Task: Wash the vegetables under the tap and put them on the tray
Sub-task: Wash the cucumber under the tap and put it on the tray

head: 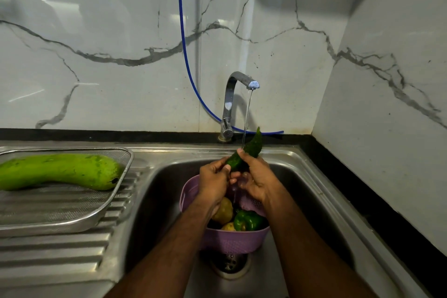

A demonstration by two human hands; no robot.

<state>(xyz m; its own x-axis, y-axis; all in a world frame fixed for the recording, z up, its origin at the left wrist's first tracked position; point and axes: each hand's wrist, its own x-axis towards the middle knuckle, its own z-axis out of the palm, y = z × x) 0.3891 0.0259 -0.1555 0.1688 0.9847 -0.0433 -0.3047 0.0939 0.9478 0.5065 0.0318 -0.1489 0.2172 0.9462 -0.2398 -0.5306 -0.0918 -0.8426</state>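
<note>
Both hands hold a dark green bumpy gourd (251, 147) under the running tap (242, 82), over the sink. My left hand (214, 180) grips its lower end; my right hand (254, 176) wraps its middle, and the pointed tip sticks up to the right. Below the hands a purple perforated basket (232, 239) stands in the sink and holds potatoes (223, 210) and a green capsicum (246, 220). On the left drainboard a steel mesh tray (72, 215) carries a long light green bottle gourd (60, 170).
The steel sink (314, 201) has its drain (228, 265) just in front of the basket. A blue hose (186, 60) hangs down the marble wall behind the tap. A black counter edge (362, 196) runs along the right wall.
</note>
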